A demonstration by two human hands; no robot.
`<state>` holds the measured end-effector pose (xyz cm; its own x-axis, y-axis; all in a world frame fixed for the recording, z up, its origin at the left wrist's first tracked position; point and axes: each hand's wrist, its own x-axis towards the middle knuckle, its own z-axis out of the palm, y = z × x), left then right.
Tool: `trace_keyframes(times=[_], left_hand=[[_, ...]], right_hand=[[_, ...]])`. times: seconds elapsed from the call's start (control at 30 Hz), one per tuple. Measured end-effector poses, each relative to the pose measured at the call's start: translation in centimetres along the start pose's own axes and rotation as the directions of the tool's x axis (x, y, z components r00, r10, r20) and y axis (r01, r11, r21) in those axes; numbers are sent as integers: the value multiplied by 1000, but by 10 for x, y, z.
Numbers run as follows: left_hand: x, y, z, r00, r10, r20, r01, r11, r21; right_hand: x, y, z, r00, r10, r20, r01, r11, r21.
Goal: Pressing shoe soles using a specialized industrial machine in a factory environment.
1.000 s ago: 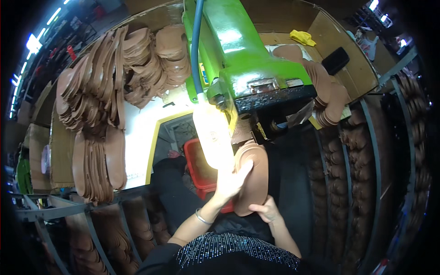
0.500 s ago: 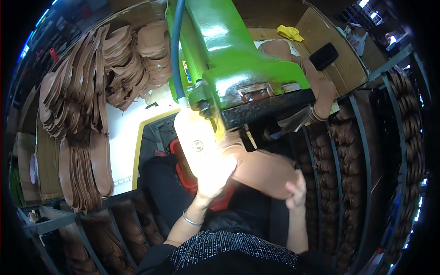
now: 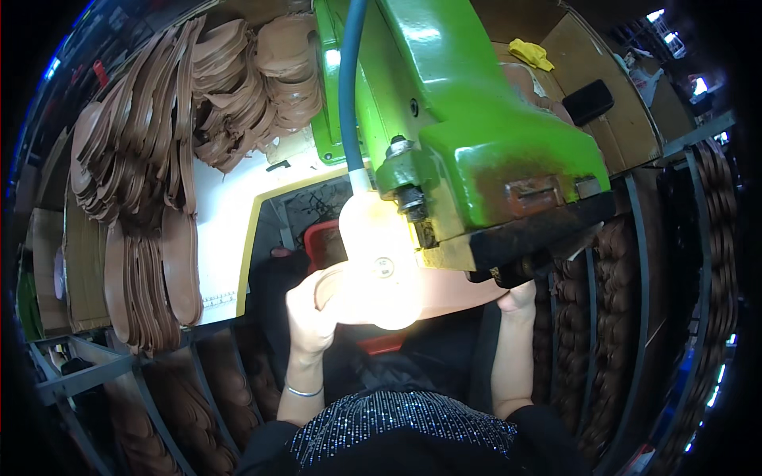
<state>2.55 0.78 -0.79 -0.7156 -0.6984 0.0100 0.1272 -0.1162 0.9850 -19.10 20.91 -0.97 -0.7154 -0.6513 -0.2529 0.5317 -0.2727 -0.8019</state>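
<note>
Both of my hands hold one brown shoe sole [image 3: 454, 292] crosswise under the head of a green machine [image 3: 492, 135]. My left hand [image 3: 309, 316] grips its rounded left end, fingers closed round the edge. At the opposite end my right hand [image 3: 518, 297] pinches the sole; part of that hand is tucked under the dark machine head. A glowing white lamp [image 3: 381, 266] on a blue-grey tube hangs in front of the sole's middle and hides it. Where the sole's far edge meets the machine is also hidden.
Piles of brown soles [image 3: 147, 135] lie on a white tabletop [image 3: 218, 238] with yellow edging, at left. A red bin [image 3: 321, 238] stands below the cutout. Racks of soles [image 3: 611, 317] flank me. A yellow cloth [image 3: 532, 54] and black phone-like object [image 3: 588, 102] rest in a cardboard box.
The sole has turned from slanting down rightward to nearly level. My left hand has moved left from its middle to its left end; my right hand is higher. The whole view has shifted.
</note>
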Motion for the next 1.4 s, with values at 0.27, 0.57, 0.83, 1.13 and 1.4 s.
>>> trace_keyframes(times=[0.27, 0.57, 0.83, 1.13, 1.4], left_hand=[[-45, -6, -52, 970, -207, -127, 193, 975, -108], [-28, -6, 13, 961, -115, 250, 86, 988, 126], [6, -34, 63, 995, 72, 70, -81, 988, 134], [-12, -38, 68, 998, 53, 21, -52, 998, -31], [3, -42, 72, 978, 183, 98, -195, 972, 129]], right_hand=[[2, 32, 30, 996, 38, 78, -29, 994, -106], [20, 28, 70, 976, 40, 215, 29, 950, -310], [-56, 70, 28, 979, 56, 196, 54, 856, -515], [-118, 32, -67, 992, 48, -118, -83, 945, -316], [-30, -40, -50, 939, -233, -252, 139, 930, -341]])
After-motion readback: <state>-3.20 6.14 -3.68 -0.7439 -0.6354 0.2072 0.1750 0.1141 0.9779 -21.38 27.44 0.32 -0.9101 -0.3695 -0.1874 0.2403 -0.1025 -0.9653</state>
